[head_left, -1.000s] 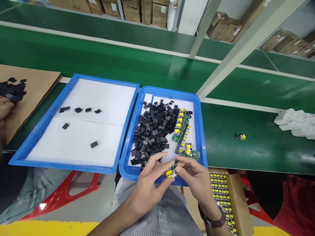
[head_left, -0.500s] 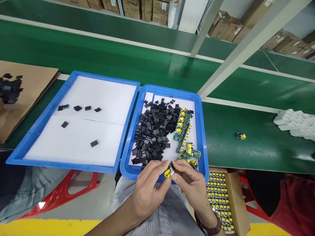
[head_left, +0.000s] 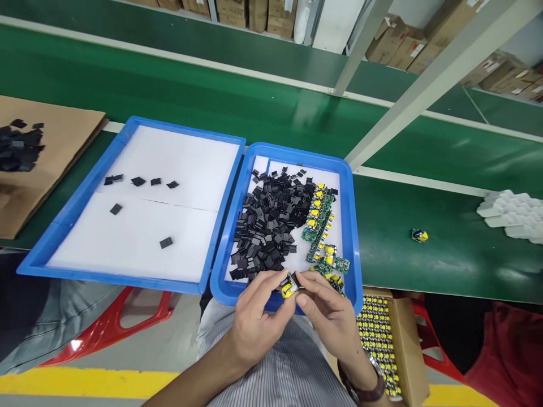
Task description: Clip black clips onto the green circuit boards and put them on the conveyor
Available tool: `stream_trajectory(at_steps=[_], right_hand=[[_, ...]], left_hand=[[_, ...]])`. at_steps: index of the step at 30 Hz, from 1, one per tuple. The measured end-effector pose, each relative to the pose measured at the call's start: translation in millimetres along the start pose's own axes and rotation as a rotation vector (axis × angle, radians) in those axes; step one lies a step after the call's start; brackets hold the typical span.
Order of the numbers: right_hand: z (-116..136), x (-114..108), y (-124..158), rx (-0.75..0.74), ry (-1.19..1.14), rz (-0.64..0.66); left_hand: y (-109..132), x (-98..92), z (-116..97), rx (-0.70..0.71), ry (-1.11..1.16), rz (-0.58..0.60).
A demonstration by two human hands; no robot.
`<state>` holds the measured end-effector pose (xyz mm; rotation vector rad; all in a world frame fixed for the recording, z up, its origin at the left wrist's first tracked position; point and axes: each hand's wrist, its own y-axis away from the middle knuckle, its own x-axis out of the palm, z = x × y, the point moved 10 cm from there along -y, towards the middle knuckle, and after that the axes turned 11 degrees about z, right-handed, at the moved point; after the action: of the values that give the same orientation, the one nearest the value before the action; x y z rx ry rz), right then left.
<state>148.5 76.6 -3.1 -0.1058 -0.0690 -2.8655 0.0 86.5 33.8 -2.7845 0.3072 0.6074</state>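
Note:
Close to my body, over the near rim of the blue tray, a small circuit board with a yellow transformer sits between my two hands. My left hand pinches it with thumb and fingers from the left. From the right, my right hand closes its fingertips on a small black plastic piece against the board; the fingers partly hide it. Beyond my hands, a heap of black plastic pieces fills the tray's left part. Strips of green boards with yellow transformers lie along its right.
A second blue tray at left holds several scattered black pieces. Further left, cardboard bears another black pile. One loose board and white foam trays lie right on the green bench. A carton of boards stands below right.
Both hands stay together at the board, whose yellow transformer has tilted slightly. The right thumb has shifted a little off its side. The whole view has moved slightly.

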Motion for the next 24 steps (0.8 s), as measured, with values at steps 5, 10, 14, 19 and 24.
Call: stream_trajectory(at_steps=[5, 10, 14, 19, 24], right_hand=[[1.8, -1.0, 0.7, -0.03, 0.028, -0.026], [2.3, -2.5, 2.4, -0.028, 0.058, -0.059], [-7.0, -12.9, 1.3, -0.003, -0.069, -0.073], [-40.4, -16.7, 1.3, 0.256, -0.349, -0.015], [-44.8, -2.7, 1.3, 0.34, -0.526, 0.007]], left_hand=[[-0.2, 0.4, -2.7, 0.022, -0.009, 0.007], [-0.5, 0.1, -4.2, 0.033, 0.001, 0.016], [-1.1, 2.8, -5.8, 0.043, 0.056, 0.064], [-1.8, 11.3, -5.9, 0.038, 0.174, 0.189], [0.7, 18.4, -1.5, -0.024, 0.223, 0.27]])
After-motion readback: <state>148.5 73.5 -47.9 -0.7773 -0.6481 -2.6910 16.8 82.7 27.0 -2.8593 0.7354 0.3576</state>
